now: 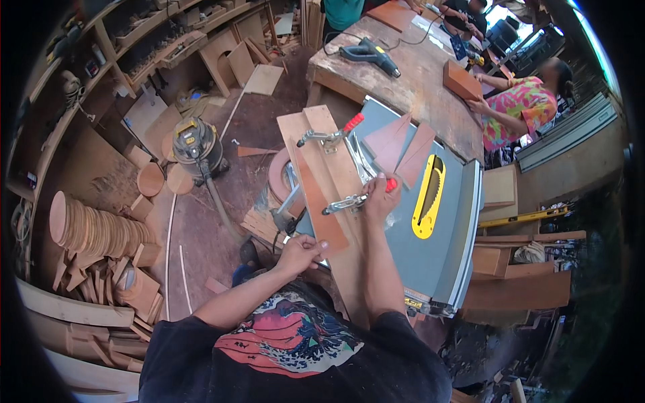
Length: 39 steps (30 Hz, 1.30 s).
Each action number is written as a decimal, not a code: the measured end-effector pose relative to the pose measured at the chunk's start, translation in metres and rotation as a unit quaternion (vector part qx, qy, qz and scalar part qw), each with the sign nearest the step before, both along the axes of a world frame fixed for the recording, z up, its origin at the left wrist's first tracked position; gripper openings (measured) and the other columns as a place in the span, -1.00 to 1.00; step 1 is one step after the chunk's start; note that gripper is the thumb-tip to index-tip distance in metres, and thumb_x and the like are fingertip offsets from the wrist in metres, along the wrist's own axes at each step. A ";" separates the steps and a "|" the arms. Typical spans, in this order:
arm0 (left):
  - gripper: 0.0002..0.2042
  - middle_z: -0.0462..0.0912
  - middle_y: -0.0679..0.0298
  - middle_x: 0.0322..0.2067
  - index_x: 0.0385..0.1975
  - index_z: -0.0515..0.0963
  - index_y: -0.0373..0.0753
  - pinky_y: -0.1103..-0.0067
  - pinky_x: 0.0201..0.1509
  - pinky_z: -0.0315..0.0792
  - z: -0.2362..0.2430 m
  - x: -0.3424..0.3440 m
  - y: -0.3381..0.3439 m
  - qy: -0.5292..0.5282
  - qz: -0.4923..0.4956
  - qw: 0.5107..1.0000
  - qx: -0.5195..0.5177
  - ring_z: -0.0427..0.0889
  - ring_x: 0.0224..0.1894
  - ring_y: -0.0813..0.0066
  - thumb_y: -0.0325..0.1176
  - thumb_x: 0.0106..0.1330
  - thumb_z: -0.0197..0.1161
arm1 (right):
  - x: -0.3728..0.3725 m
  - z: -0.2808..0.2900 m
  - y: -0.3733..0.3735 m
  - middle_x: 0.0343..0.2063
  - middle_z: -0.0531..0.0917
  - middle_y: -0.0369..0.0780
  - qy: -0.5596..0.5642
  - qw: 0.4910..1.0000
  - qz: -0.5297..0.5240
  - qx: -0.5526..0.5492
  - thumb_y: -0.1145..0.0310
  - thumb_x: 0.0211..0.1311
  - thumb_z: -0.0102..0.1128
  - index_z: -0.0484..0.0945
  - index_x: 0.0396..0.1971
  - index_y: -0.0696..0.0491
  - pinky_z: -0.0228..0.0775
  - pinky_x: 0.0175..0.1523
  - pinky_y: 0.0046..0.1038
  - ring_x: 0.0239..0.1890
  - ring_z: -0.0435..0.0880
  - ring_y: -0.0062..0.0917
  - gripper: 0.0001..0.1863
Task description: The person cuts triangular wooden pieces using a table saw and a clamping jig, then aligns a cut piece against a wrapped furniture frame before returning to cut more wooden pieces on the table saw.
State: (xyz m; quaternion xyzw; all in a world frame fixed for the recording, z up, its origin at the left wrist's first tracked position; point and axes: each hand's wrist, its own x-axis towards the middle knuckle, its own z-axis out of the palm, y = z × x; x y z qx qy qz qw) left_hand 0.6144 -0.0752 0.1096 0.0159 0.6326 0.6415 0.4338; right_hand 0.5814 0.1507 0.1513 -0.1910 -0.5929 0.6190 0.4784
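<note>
A wooden jig board (pixel 346 176) with two metal toggle clamps lies along the left side of a table saw (pixel 430 252). On the jig rests a tapered reddish-brown wood piece (pixel 327 225). My left hand (pixel 301 256) is closed, pinching the near left corner of that piece. The fingers of my right hand (pixel 381 196) are wrapped round the red handle of the near toggle clamp (pixel 346 203). The far toggle clamp (pixel 328 137) has its red handle tilted up. Right of the jig, the saw blade (pixel 433 195) shows in a yellow insert plate (pixel 424 225).
Two flat triangular wood pieces (pixel 413 154) lie on the saw's far end. Beyond is a workbench (pixel 359 40) with a heat gun (pixel 371 56). Another person (pixel 521 111) holds a reddish block (pixel 460 80). A shop vacuum (pixel 197 146) and stacked round discs (pixel 101 228) stand at left.
</note>
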 end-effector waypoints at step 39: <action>-0.65 0.73 0.15 -0.44 -0.34 0.63 -0.44 0.59 -0.38 0.68 0.029 -0.040 0.008 0.067 -0.018 0.994 -0.085 0.76 -0.43 0.47 -0.18 0.31 0.46 | -0.009 -0.016 0.001 -0.68 0.56 -0.27 -0.030 0.972 -0.009 0.234 0.50 0.37 0.22 0.49 -0.25 0.14 0.35 -0.53 -0.51 -0.66 0.52 -0.66 -0.91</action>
